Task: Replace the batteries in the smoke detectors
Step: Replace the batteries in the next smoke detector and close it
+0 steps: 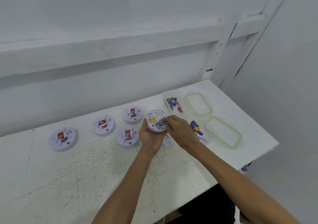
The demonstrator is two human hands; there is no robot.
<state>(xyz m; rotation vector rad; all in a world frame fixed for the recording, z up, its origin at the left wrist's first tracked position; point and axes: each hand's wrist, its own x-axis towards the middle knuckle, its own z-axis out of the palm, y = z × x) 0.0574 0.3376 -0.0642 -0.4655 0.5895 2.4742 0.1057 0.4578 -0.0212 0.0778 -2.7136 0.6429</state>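
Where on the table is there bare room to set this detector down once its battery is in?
Widest bare patch: near table, between the four lying detectors and the front edge, left of the left arm. Narrow strip behind those detectors, along the wall. Crowded: right end, with battery tub, two lids, loose batteries, a cover.

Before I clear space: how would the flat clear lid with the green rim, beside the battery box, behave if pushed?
The flat clear lid with the green rim looks thin, so probably light and slightly bendy. Lying flat on the white table, it should slide, not tip or roll.
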